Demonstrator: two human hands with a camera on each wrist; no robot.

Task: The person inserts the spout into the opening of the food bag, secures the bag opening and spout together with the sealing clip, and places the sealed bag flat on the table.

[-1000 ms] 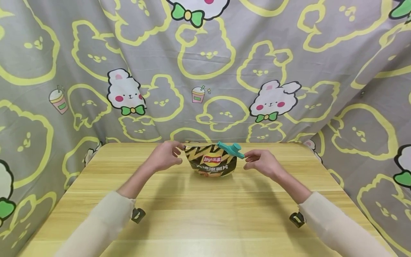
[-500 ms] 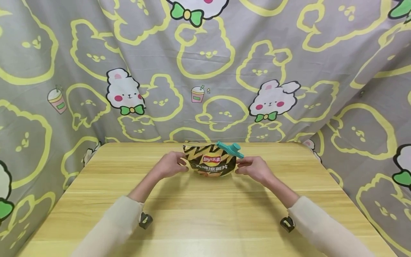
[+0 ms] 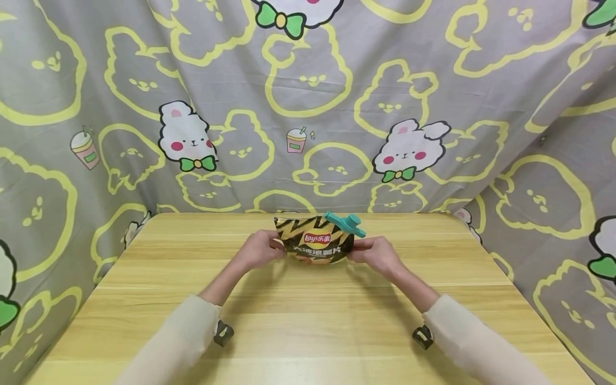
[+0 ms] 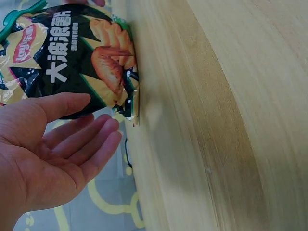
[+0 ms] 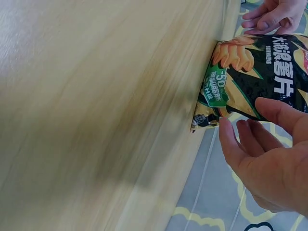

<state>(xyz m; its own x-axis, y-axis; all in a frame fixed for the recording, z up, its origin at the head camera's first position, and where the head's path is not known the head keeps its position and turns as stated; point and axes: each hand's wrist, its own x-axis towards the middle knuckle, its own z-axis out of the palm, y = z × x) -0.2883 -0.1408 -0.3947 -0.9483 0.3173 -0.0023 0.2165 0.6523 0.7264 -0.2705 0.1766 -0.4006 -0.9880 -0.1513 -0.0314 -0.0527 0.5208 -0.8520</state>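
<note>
A black and gold bag of Lay's potato chips (image 3: 315, 243) stands upright near the table's far edge. A teal bag clip (image 3: 344, 222) sits slanted across its top right corner. My left hand (image 3: 260, 250) is at the bag's left side; in the left wrist view its thumb (image 4: 67, 105) overlaps the front and the other fingers extend loosely beside the edge. At the right side is my right hand (image 3: 377, 254). In the right wrist view its thumb (image 5: 276, 111) lies over the bag's front, with its loosely bent fingers by the side edge.
The pale wooden table (image 3: 308, 331) stretches toward me. A grey curtain (image 3: 308, 123) with yellow outlines and white cartoon animals hangs right behind the table and along both sides. Dark wrist-worn devices (image 3: 223, 333) hang below both sleeves.
Both hands have come down and inward from the bag's upper corners to its lower sides. The bag and its clip have stayed almost in place.
</note>
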